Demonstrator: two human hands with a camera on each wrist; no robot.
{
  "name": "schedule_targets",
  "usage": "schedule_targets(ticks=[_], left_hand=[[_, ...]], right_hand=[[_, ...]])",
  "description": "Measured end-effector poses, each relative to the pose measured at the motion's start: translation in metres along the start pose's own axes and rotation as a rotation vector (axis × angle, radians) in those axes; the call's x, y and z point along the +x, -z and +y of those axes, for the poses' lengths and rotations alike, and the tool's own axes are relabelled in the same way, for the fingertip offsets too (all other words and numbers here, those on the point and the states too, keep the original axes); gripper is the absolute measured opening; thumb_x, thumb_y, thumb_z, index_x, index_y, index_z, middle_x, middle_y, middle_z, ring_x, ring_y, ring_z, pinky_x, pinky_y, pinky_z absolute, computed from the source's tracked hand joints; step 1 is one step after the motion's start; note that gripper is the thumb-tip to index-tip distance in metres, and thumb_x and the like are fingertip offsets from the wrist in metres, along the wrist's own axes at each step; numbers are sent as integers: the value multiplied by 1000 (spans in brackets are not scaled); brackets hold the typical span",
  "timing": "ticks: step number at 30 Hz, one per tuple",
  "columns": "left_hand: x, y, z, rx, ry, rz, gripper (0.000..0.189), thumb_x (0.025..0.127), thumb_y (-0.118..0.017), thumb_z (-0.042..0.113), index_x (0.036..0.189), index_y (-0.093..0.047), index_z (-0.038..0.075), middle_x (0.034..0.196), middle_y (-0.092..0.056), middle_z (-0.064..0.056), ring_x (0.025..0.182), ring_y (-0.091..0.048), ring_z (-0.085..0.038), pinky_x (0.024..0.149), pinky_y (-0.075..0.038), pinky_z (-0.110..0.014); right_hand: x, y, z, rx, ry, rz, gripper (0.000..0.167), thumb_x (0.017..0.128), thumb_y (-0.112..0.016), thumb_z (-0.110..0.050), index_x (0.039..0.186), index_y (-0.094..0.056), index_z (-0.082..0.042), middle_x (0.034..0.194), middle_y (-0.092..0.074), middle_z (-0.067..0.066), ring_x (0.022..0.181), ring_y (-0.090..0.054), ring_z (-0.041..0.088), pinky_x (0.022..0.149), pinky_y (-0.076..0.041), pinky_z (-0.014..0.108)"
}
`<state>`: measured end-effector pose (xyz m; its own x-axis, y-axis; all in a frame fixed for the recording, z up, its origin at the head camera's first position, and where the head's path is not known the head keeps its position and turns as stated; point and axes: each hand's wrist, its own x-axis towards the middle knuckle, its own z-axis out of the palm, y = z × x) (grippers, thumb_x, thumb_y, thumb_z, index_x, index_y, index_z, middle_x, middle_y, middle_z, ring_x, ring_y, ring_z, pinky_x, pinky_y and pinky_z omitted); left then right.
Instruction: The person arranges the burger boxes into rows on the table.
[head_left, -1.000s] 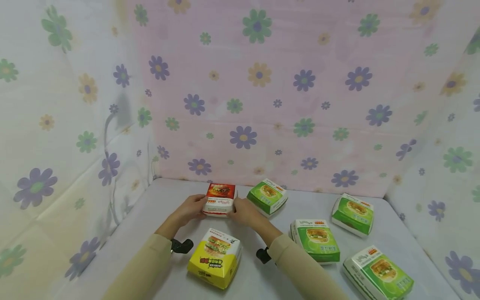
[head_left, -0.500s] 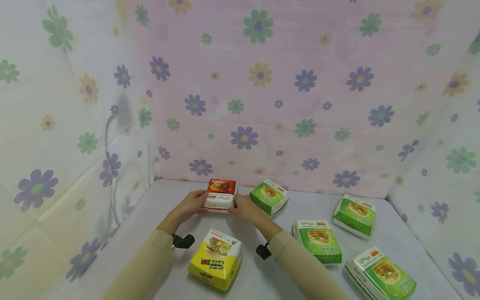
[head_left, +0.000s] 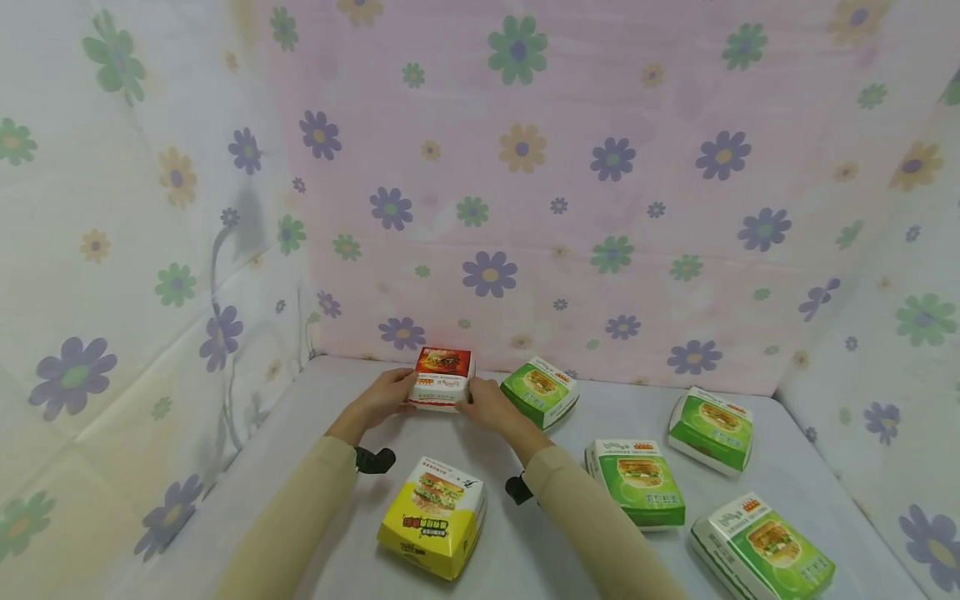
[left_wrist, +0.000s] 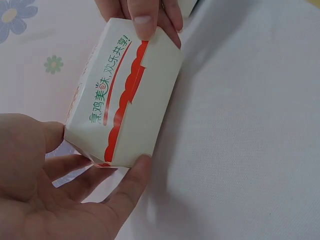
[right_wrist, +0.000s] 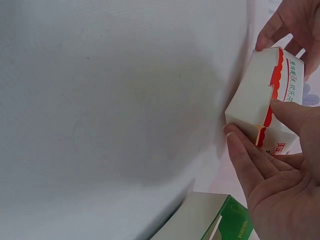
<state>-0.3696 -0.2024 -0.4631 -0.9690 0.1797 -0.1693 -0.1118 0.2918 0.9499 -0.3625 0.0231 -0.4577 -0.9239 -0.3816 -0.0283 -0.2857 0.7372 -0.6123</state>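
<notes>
Beyond the yellow box (head_left: 431, 521), the left hand (head_left: 380, 401) and right hand (head_left: 492, 405) grasp opposite ends of the red-and-white box (head_left: 442, 382), its side reading "欢乐共享!" in green. Four green boxes (head_left: 640, 482) lie right of the yellow box.

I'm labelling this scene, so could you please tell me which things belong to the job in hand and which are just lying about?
In the job:
red-and-white box, held between left hand and right hand

Apparently just lying about, unheld:
yellow box
four green boxes
</notes>
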Motion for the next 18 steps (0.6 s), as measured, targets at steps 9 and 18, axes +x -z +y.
schedule_targets(ticks=[9,18], left_hand=[[6,3,-4,-25,24,-16,55,113,-36,26,157,-28,-7,136,-56,-28,108,-60,-24,94,-54,-43],[7,6,-8,8,50,8,55,113,-38,28,156,-31,-6,129,-60,-23,98,-59,-21,85,-54,-38]], right_hand=[[2,-2,-3,9,-13,-8,16,102,-65,-18,100,-58,-4,83,-59,6,71,-53,16,61,-43,28],[5,-6,-2,2,-46,-40,20,104,-62,-18,114,-59,-1,90,-60,6,78,-55,18,68,-47,30]])
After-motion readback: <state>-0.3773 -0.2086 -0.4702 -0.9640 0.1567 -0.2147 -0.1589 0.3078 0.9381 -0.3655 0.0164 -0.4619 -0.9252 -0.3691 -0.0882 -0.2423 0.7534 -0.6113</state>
